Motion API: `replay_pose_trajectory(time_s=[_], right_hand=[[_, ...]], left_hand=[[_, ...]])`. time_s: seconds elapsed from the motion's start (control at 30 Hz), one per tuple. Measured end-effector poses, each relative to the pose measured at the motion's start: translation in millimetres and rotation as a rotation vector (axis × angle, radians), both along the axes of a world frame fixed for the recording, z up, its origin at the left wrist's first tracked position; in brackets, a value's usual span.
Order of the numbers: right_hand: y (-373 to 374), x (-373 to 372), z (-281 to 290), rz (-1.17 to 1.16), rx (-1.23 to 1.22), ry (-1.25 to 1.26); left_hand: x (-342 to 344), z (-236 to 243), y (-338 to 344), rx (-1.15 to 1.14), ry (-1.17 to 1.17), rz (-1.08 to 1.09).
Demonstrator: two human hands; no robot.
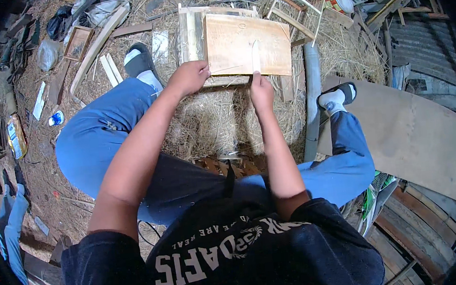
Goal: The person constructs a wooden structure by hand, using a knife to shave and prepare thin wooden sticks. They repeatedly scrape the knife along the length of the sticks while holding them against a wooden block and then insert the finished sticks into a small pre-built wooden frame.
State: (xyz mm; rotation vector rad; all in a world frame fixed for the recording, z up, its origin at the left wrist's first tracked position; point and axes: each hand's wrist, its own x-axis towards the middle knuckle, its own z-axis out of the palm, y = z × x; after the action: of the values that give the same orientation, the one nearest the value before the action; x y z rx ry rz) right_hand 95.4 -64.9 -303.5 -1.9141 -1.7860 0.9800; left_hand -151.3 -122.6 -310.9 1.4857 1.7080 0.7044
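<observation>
A pale wooden board point(230, 39) lies in front of me, propped on a low wooden bench point(192, 34). My right hand point(262, 91) is closed around the handle of a knife point(256, 57). The knife's light blade points away from me and lies over the board's near half. At the board's near left corner, my left hand point(190, 78) has its fingers pinched together. From those fingers a thin strip point(227, 68) runs rightward along the board's near edge toward the blade; its held end is hidden.
Straw covers the ground. Beyond the board's right lies a wooden frame point(295, 6) near a round tin point(339, 1). A grey post point(313, 91) stretches beside my right foot, with a large flat sheet point(405, 127) farther right. Wooden offcuts point(110, 70) and a small wooden tray point(79, 43) lie left.
</observation>
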Motion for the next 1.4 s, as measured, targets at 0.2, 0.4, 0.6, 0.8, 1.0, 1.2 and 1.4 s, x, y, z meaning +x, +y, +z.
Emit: replay_pose_trajectory(time_s=[0.2, 0.4, 0.6, 0.8, 1.0, 1.2, 1.4], right_hand=[[-7, -6, 4, -0.036, -0.121, 0.041], [-25, -22, 13, 0.094, -0.119, -0.074], [-30, -26, 5, 0.064, -0.06, -0.07], [-25, -24, 4, 0.026, -0.03, -0.036], [-22, -21, 4, 0.013, -0.006, -0.005], [-15, -16, -2, 0.006, -0.012, -0.004], [-25, -28, 2, 0.026, -0.051, -0.023]], left_hand=[[2, 9, -1, -0.016, -0.016, -0.004], [5, 4, -1, -0.042, -0.039, 0.001], [3, 7, 2, -0.085, -0.032, -0.009], [3, 7, 2, -0.049, -0.033, -0.018], [4, 6, 1, -0.028, -0.014, -0.018], [3, 5, 0, -0.012, -0.026, 0.009], [4, 5, 1, -0.02, -0.035, 0.0]])
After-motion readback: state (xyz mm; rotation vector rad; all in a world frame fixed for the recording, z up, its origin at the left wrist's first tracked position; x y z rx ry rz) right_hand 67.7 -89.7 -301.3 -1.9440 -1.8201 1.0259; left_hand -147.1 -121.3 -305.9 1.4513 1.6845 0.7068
